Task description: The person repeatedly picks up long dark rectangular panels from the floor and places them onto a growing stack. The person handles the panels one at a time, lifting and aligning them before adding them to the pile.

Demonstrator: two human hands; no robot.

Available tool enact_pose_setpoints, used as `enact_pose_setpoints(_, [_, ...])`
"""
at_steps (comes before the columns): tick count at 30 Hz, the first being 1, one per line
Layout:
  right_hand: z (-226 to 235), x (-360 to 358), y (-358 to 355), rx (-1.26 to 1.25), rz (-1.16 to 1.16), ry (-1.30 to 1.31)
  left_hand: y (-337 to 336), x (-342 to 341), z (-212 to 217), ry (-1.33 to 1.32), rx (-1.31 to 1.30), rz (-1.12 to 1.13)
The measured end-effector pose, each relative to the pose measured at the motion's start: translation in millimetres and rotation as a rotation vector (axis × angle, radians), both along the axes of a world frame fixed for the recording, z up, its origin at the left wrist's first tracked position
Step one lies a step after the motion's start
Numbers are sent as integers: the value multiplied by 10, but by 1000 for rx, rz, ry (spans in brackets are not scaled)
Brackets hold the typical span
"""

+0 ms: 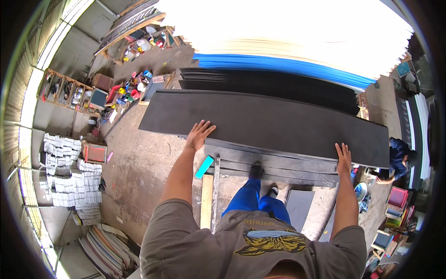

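Note:
A long, dark grey sheet [269, 118] stretches across in front of me, over other dark sheets. My left hand [201, 134] lies on its near edge left of the middle, fingers spread flat on the top face. Near the right end, my right hand [344, 157] rests on the same edge with its fingers stretched out. I cannot make out whether either thumb is under the edge. Behind the sheet rises a stack of black sheets [274, 86], with blue sheets [278, 65] and a tall pile of white sheets [288, 28] beyond.
Dark strips [278, 171] lie low by my feet, beside a turquoise block [204, 167] and a wooden plank [206, 200]. A grey panel [299, 207] is on the floor. At the right crouches another person [400, 156]. White bundles [74, 176] stand at the left.

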State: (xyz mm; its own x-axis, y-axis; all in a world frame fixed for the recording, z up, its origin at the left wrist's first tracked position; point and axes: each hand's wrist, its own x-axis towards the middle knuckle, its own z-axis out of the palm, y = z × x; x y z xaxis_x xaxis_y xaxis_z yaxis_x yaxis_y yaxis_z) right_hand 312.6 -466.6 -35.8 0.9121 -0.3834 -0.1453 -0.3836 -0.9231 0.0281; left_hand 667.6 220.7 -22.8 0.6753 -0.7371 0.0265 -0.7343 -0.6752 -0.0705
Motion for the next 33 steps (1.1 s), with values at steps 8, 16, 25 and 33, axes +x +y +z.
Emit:
enact_pose_setpoints(8, [-30,84,327,-16,-243,192,-17,-335,-170,227,66,123])
enact_pose_setpoints(16, [62,373,229,-15,-396,316,-332,127,-208,254,136,89])
enact_pose_setpoints(25, [41,496,246,80,-397,365,-189,112,-464,321,91,130])
enact_pose_setpoints(33, [32,407,372,113,-401,378,-108,110,-506,329,83,144])
